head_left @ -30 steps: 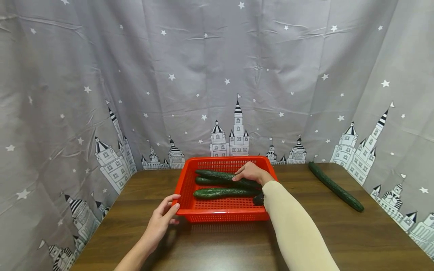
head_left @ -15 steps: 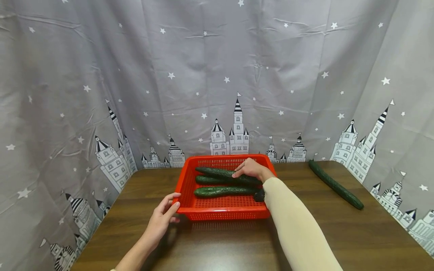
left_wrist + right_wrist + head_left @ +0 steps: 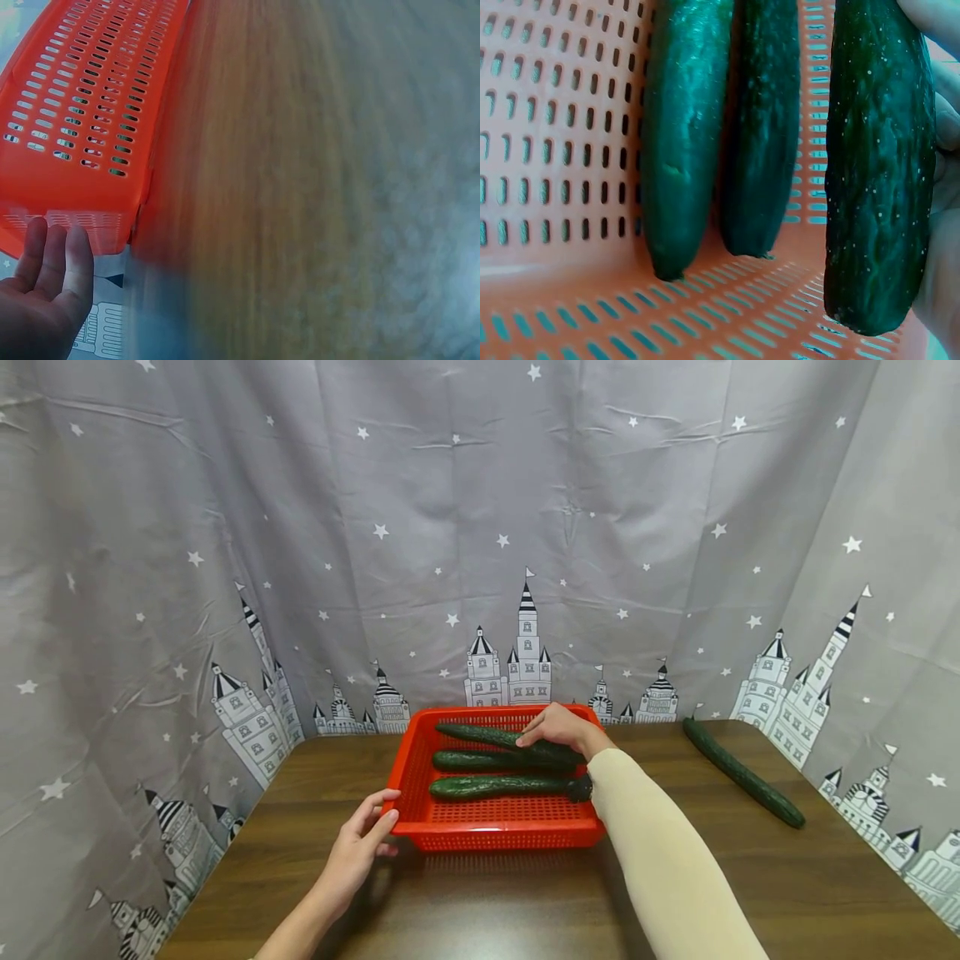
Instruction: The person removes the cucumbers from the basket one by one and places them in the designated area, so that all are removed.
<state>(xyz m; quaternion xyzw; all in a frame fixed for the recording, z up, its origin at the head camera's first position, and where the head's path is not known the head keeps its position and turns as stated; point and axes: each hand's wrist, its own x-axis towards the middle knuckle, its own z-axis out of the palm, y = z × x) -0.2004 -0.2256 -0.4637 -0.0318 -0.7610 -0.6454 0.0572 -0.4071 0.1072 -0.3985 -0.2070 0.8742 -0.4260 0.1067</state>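
Note:
My right hand point(image 3: 558, 729) grips a dark green cucumber point(image 3: 474, 734) near its right end, inside a red slotted plastic basket point(image 3: 495, 828). In the right wrist view this bumpy cucumber point(image 3: 877, 172) lies against the palm and is apart from the others. Two more cucumbers, a middle one point(image 3: 480, 762) and a front one point(image 3: 491, 788), lie side by side on the basket floor; my right arm hides part of the basket's right side. At the front left corner my left hand point(image 3: 360, 839) holds the basket's rim, with several fingers point(image 3: 78, 259) against the outer wall.
Another cucumber point(image 3: 742, 772) lies slantwise on the wooden table point(image 3: 495, 910), to the right of the basket. A grey curtain point(image 3: 420, 568) printed with castles and stars hangs close behind the table. A small black object point(image 3: 579, 789) sits by my right wrist.
The held cucumber has moved up and toward the back of the basket, widening the gap to the middle one. My right hand has shifted slightly back with it. My left hand stays put.

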